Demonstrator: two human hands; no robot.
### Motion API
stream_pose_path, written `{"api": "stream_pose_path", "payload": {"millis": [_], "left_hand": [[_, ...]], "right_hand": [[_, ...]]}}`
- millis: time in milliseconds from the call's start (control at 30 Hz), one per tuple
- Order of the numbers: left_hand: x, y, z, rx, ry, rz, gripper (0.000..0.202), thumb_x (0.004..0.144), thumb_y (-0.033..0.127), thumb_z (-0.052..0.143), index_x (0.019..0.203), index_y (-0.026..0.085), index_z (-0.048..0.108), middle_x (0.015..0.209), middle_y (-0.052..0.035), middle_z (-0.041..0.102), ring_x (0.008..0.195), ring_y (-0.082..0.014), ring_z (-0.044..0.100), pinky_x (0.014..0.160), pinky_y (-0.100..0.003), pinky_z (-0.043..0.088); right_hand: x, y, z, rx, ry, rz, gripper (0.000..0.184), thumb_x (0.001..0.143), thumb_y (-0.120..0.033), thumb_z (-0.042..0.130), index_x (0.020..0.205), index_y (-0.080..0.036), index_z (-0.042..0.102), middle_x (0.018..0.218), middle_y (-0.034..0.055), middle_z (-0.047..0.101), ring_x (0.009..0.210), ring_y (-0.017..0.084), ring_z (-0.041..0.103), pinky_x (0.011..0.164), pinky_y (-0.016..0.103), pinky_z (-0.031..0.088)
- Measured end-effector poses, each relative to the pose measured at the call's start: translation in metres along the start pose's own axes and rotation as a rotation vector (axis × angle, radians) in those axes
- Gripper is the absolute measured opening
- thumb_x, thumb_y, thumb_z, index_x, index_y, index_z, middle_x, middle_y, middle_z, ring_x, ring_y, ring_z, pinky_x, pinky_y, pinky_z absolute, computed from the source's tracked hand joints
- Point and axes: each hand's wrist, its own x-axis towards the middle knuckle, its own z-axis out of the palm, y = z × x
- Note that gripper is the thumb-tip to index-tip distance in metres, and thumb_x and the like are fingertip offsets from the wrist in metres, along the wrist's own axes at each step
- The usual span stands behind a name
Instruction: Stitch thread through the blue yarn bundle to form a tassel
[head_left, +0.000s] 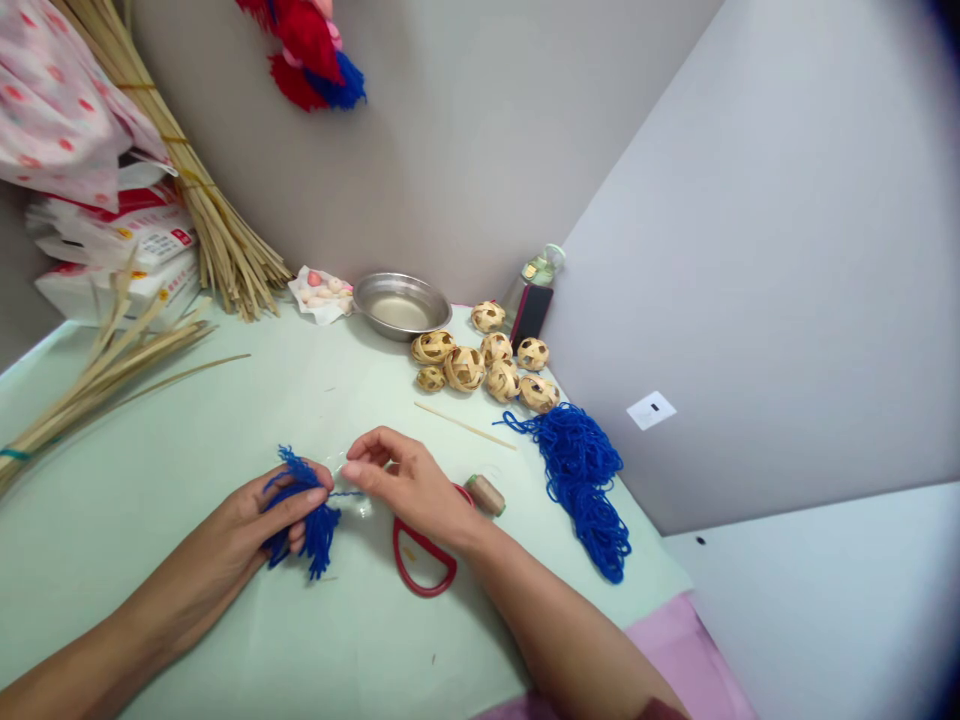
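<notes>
My left hand [281, 515] is closed around the middle of a blue yarn tassel [321, 540], whose loose ends fan out above and below the fingers. A short blue strand [346, 493] sticks out from the tassel to the right, beneath my right hand [405, 480]. The right thumb and fingers are bent together in a pinch, and what lies between their tips is too small to tell. Something clear and shiny shows beside those fingertips. Under the right hand and wrist lie red-handled scissors [425, 590], their blades hidden. A brown thread spool [486, 495] is just right of them.
A heap of blue yarn [581, 480] lies at the table's right edge. Behind are several woven straw balls [465, 369], a metal bowl [402, 305] of liquid, a phone [531, 315] and a bottle [536, 272]. Straw bundles [217, 240] stand at left. Red and blue tassels [311, 55] hang above.
</notes>
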Motion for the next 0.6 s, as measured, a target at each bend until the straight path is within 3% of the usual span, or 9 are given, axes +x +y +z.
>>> {"api": "stream_pose_path", "payload": {"millis": [67, 167, 333, 400, 500, 600], "left_hand": [[0.001, 0.001, -0.001, -0.01, 0.004, 0.002, 0.042, 0.069, 0.06, 0.095, 0.089, 0.025, 0.08, 0.068, 0.0019, 0.061, 0.062, -0.0185, 0.051, 0.056, -0.029, 0.042], [0.004, -0.006, -0.004, -0.002, 0.001, 0.011, 0.038, 0.07, 0.054, 0.095, 0.092, 0.026, 0.082, 0.069, 0.0019, 0.063, 0.061, -0.0181, 0.052, 0.056, -0.028, 0.042], [0.005, -0.018, -0.005, 0.15, -0.205, 0.027, 0.026, 0.074, 0.047, 0.096, 0.087, 0.027, 0.086, 0.067, -0.0001, 0.068, 0.058, -0.019, 0.053, 0.059, -0.031, 0.046], [0.003, -0.015, -0.003, 0.162, -0.229, -0.009, 0.03, 0.075, 0.055, 0.094, 0.083, 0.027, 0.088, 0.063, -0.0012, 0.067, 0.06, -0.0214, 0.055, 0.06, -0.033, 0.048], [-0.001, -0.007, -0.002, 0.07, -0.098, -0.046, 0.044, 0.068, 0.069, 0.095, 0.079, 0.027, 0.087, 0.07, -0.0028, 0.069, 0.066, -0.0222, 0.057, 0.061, -0.032, 0.05], [0.0, -0.003, -0.007, -0.04, 0.009, -0.086, 0.048, 0.066, 0.07, 0.097, 0.089, 0.028, 0.089, 0.083, -0.0031, 0.074, 0.074, -0.0213, 0.06, 0.063, -0.029, 0.052]], "right_hand": [[0.0, 0.002, -0.003, -0.105, -0.1, -0.018, 0.045, 0.08, -0.058, 0.094, 0.092, -0.02, 0.073, 0.094, 0.0002, 0.066, 0.083, 0.015, 0.055, 0.077, 0.028, 0.044], [0.0, 0.005, -0.005, -0.061, -0.257, 0.041, 0.046, 0.084, -0.062, 0.089, 0.083, -0.019, 0.073, 0.08, -0.0021, 0.063, 0.076, 0.014, 0.052, 0.074, 0.029, 0.042], [-0.002, -0.004, -0.001, 0.192, -0.285, 0.134, 0.039, 0.086, -0.054, 0.088, 0.08, -0.017, 0.075, 0.067, -0.0035, 0.059, 0.068, 0.012, 0.047, 0.069, 0.029, 0.037], [-0.004, -0.008, 0.0, 0.265, -0.285, 0.142, 0.033, 0.092, -0.049, 0.083, 0.087, -0.016, 0.079, 0.067, -0.0032, 0.059, 0.067, 0.012, 0.045, 0.067, 0.03, 0.034], [-0.004, -0.01, 0.0, 0.269, -0.162, 0.107, 0.027, 0.092, -0.044, 0.082, 0.092, -0.017, 0.078, 0.073, -0.0023, 0.062, 0.069, 0.012, 0.046, 0.065, 0.029, 0.033], [-0.003, -0.006, -0.001, 0.171, -0.113, 0.069, 0.025, 0.085, -0.039, 0.088, 0.089, -0.019, 0.073, 0.079, -0.0023, 0.064, 0.074, 0.013, 0.051, 0.071, 0.028, 0.04]]}}
